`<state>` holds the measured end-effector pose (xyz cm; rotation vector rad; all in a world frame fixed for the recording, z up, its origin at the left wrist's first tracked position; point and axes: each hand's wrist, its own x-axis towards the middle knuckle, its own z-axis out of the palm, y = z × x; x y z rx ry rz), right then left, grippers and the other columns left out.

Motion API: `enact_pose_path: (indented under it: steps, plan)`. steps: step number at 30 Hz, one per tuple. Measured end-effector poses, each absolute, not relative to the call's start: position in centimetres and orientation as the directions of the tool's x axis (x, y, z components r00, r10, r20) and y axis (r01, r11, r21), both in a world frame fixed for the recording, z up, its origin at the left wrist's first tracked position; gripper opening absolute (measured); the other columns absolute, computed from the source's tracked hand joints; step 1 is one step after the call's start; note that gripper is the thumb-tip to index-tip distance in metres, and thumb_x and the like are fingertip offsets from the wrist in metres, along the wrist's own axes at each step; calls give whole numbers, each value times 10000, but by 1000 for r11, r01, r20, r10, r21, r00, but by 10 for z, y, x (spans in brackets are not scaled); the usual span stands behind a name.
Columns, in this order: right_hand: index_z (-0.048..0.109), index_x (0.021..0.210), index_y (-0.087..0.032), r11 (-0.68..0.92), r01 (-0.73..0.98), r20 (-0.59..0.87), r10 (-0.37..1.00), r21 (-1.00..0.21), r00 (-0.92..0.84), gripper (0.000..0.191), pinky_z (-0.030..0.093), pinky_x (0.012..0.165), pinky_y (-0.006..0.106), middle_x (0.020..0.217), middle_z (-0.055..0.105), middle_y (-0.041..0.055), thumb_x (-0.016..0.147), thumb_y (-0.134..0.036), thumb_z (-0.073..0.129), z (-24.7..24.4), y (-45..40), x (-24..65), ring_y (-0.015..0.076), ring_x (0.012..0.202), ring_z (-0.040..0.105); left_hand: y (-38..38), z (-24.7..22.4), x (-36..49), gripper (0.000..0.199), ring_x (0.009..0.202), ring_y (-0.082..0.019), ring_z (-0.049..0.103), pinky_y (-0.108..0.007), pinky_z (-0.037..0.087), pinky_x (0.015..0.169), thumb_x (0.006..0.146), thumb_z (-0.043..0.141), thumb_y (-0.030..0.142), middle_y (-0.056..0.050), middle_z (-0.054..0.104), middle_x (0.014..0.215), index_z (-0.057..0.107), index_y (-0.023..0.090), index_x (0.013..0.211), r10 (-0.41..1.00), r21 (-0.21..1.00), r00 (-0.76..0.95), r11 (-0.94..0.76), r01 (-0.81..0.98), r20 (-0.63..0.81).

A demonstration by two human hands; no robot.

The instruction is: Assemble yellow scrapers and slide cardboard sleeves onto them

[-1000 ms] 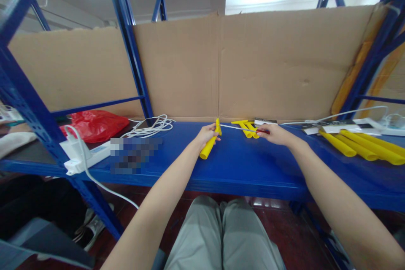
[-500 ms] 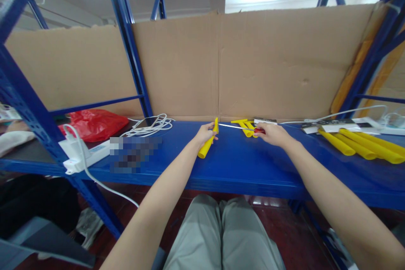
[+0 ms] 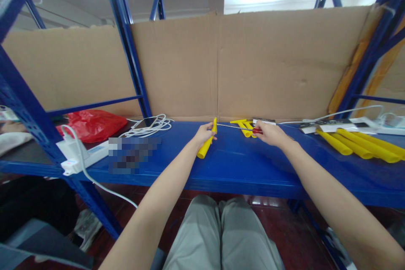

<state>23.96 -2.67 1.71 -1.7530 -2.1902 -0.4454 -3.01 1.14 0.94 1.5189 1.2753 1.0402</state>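
My left hand (image 3: 206, 133) is closed around a yellow plastic tube (image 3: 204, 150) with a crosspiece at its upper end, tilted over the blue table (image 3: 240, 164). My right hand (image 3: 268, 133) grips the red handle of a screwdriver (image 3: 234, 126). Its long metal shaft points left, and the tip meets the top of the yellow tube; whether it sits in a screw is too small to tell. Behind the shaft, beside my right hand, lie a few similar yellow T-shaped pieces (image 3: 243, 127), partly hidden by the hand.
Several yellow tubes (image 3: 363, 143) lie at the right on black-and-white packaging. At the left are a white power strip (image 3: 91, 157), coiled white cables (image 3: 155, 125) and a red plastic bag (image 3: 95, 126). A cardboard panel (image 3: 177, 71) stands along the back, between blue metal posts (image 3: 134, 59).
The view has shifted very slightly. Both hands keep their grips, and my right hand, on the screwdriver handle, has turned a little and moved slightly left.
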Motion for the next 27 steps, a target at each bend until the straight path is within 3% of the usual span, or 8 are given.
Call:
enact_pose_path:
  steps: [10,18,27]
  plan:
    - [650,939,-217,313,948,404,860,61,-310,190,436,665,278,939,746,95,925,-325,494,15,-23,241,214,829,678,8,12,-29,688,512,-41,606,-158,394,379,833,523,-28,-163,481,1466,449,212,1472,992,965,112,-89,247,62]
    - [596,934,-211,256,965,456,853,57,-254,117,380,596,280,826,719,88,875,-307,564,13,-23,241,227,728,655,12,9,-31,672,559,-52,629,-138,392,397,858,546,-6,-155,503,1451,443,234,1477,991,970,122,-72,232,45]
    - [652,891,-199,313,949,379,874,38,-304,217,409,644,283,910,737,114,931,-293,460,20,-32,235,221,795,669,10,10,-30,672,525,-39,607,-146,395,383,855,504,-31,-163,466,1481,434,208,1480,993,966,110,-79,246,54]
